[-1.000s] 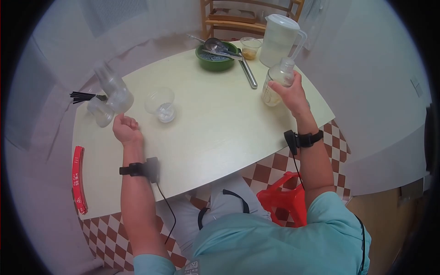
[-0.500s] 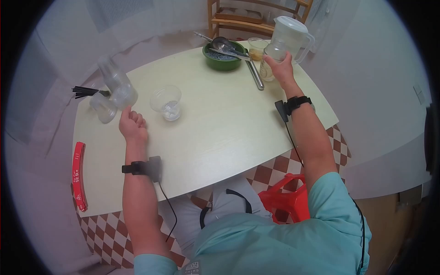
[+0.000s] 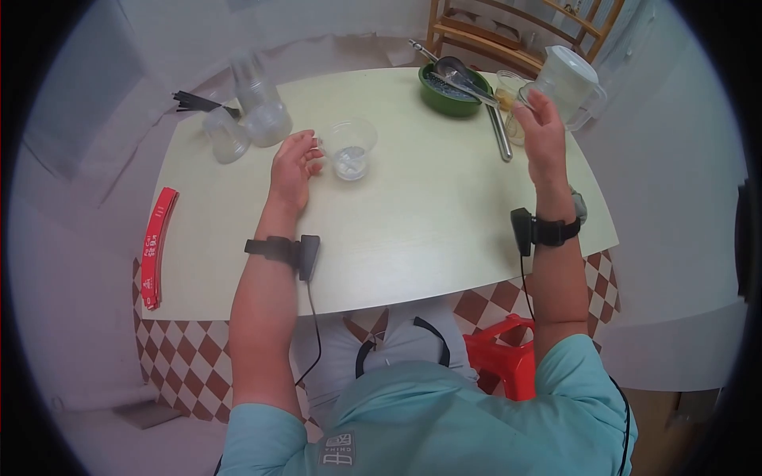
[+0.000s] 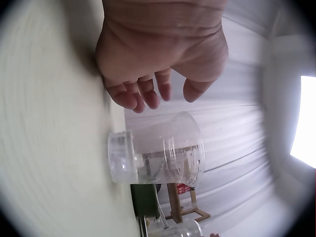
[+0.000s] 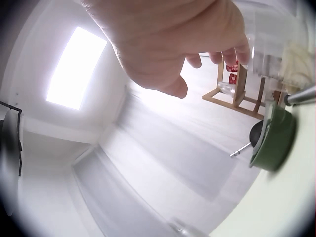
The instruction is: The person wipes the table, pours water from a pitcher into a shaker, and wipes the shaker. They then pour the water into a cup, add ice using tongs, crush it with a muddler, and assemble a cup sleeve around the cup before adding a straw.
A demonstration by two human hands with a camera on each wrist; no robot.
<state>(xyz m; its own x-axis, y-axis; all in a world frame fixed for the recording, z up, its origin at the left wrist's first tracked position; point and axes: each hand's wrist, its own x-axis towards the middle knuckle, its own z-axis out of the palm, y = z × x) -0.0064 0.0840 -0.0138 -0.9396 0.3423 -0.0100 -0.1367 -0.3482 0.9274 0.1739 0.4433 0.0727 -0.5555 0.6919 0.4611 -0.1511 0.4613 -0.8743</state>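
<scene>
1. Head view: a sideways nudge from your left hand (image 3: 294, 170) could tip the cup (image 3: 350, 163), which looks light. The cup stands upright, just right of those fingertips. A careless sweep of your right hand (image 3: 546, 147) could knock the bottle (image 3: 516, 133) against the jug (image 3: 565, 79); that hand partly hides the bottle.
2. Left wrist view: squeezing too hard could dent the cup's wall, which looks thin. Your fingers are loosely bent, thumb apart, pinching nothing; the cup sits ahead of them across a small gap.
3. Right wrist view: your fingers are slightly bent, thumb apart. You cannot tell whether their tips touch the bottle, so misjudged contact could topple it.
</scene>
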